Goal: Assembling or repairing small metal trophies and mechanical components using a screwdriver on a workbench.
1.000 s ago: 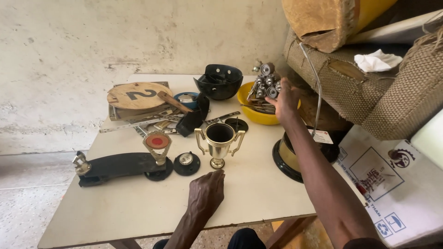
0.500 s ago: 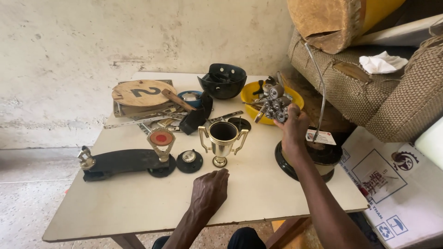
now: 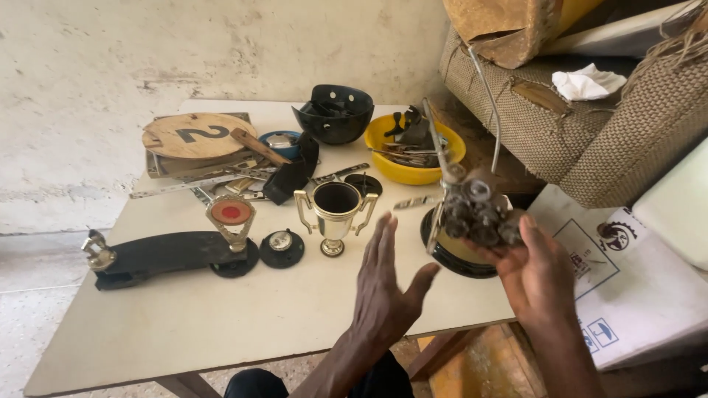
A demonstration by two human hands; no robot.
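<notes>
Nearest: left hand (image 3: 383,284) raised above the near edge of the bench (image 3: 221,324), fingers spread, palm turned right, holding nothing. Right hand (image 3: 535,273) just beyond the bench's right corner, fingers closed under a grey metal cluster of small cylinders (image 3: 476,210) with thin rods sticking upward; cluster lifted off the surface, above a round black-rimmed base (image 3: 450,254).

Bench top: pale, scuffed laminate. Mid-row, left to right: black curved plinth (image 3: 158,254) with a small metal figure at its left end, red-disc trophy piece (image 3: 231,217), small round black base (image 3: 281,247), gold two-handled cup (image 3: 335,210) standing upright.

Farther back: round wooden plaque with a numeral (image 3: 195,135) on a flat stack, loose metal strips, black helmet-like shell (image 3: 339,114), yellow bowl (image 3: 413,151) full of metal parts.

Room: stained, patchy plaster wall (image 3: 184,44) behind; speckled floor at left; woven sacks (image 3: 590,140) piled at right, white printed carton (image 3: 641,287) below them.
</notes>
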